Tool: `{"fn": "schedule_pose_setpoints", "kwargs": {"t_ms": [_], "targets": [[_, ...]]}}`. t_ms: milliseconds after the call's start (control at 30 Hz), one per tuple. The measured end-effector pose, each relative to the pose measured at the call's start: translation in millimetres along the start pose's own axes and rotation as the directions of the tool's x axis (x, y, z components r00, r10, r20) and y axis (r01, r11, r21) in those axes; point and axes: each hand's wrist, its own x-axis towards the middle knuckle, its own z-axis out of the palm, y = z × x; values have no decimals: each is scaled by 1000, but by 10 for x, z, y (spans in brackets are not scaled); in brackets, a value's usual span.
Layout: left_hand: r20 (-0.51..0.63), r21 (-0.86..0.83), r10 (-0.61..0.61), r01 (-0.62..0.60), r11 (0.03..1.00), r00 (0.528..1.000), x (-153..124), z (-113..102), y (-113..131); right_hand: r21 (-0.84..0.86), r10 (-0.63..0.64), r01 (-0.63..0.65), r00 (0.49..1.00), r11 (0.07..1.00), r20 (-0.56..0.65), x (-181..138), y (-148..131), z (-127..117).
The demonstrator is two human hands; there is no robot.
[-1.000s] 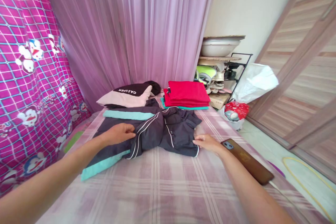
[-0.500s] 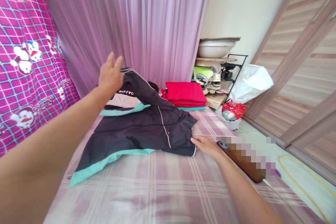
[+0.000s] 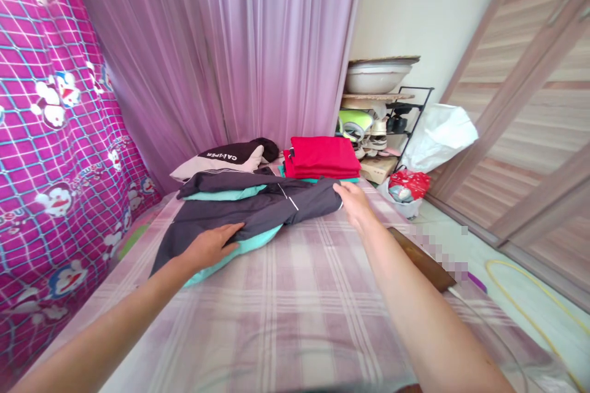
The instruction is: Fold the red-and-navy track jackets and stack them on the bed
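Observation:
A dark jacket (image 3: 221, 212) with white piping and turquoise edges lies on the bed, its far and near sides partly turned inward. At its right end my right hand (image 3: 354, 199) pinches the fabric between thumb and fingers. My left hand (image 3: 214, 247) rests on the near side, by the turquoise edge, with thumb and fingers apart. Behind the jacket is a black and pale garment (image 3: 225, 155) with white lettering.
A folded red pile (image 3: 325, 158) sits on the plaid bedsheet (image 3: 286, 319) behind the jacket. A brown phone (image 3: 421, 261) with a cable lies at the right edge. Beyond stand a shoe rack (image 3: 417, 116), bags and a wardrobe (image 3: 520, 135). Curtains (image 3: 230, 43) hang behind.
My left hand has come down from above the far side to the jacket's near side. My right hand has moved away from me with its grip, and the near side is folded over.

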Motion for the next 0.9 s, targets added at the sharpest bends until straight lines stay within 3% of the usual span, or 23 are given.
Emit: {"fn": "schedule_pose_setpoints", "kwargs": {"t_ms": [100, 200, 300, 400, 467, 567, 633, 700, 800, 900], "targets": [[-148, -35, -121, 117, 993, 982, 94, -217, -78, 74, -80, 77, 996, 994, 37, 102, -273, 116], [-290, -52, -227, 222, 974, 930, 197, -415, -179, 44, -102, 95, 976, 994, 194, 93, -390, 122], [-337, -13, -304, 319, 948, 891, 304, -523, -209, -90, -88, 124, 939, 988, 332, 17, -302, 82], [-347, 2, -333, 356, 934, 877, 431, -554, -129, -247, -96, 179, 945, 952, 313, -23, -103, 42], [-409, 28, -266, 304, 952, 873, 510, -536, -16, -320, -79, 161, 964, 934, 255, -12, -2, 30], [-481, 126, 19, 47, 991, 876, 576, -422, 231, -361, -54, 107, 986, 926, 155, 28, -3, 65], [-440, 181, 214, -147, 972, 872, 578, -290, 418, -344, -63, 104, 990, 933, 130, 51, -95, 134], [-386, 210, 320, -255, 944, 865, 570, -152, 579, -300, -67, 101, 990, 949, 122, 68, -213, 234], [-345, 253, 333, -255, 933, 878, 613, -29, 729, -222, -49, 68, 995, 973, 90, 85, -354, 404], [-362, 225, 221, -145, 964, 906, 756, -52, 806, -186, -36, 50, 996, 981, 77, 96, -407, 548]]}}
